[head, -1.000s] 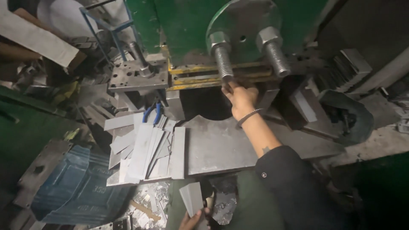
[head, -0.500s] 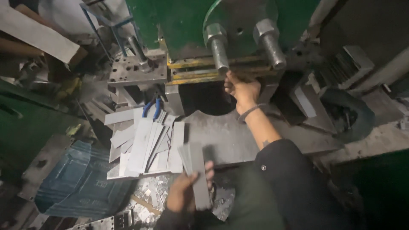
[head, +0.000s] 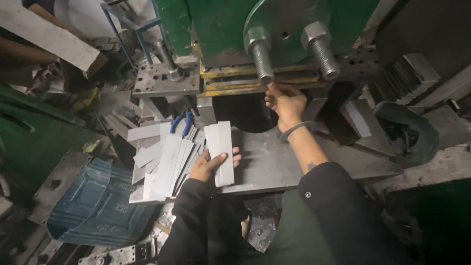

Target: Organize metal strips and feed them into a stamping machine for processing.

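Grey metal strips (head: 219, 152), green press (head: 221, 29), blue-handled pliers (head: 180, 122), black sleeves (head: 338, 206).

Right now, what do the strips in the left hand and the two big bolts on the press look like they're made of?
Flat strips in the left hand: probably bare sheet steel, judging by the dull grey matte faces, thin straight edges and lack of coating.
Threaded bolts: likely unpainted steel, grey with bright worn highlights on threads and hex nuts.
The right hand reaches below them, at the yellow-edged die slot.

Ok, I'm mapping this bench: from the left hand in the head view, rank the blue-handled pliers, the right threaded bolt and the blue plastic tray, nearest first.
From the left hand:
1. Blue-handled pliers, just above-left, behind the strips.
2. Blue plastic tray, lower left, below the bench.
3. Right threaded bolt, far upper right, on the green press.
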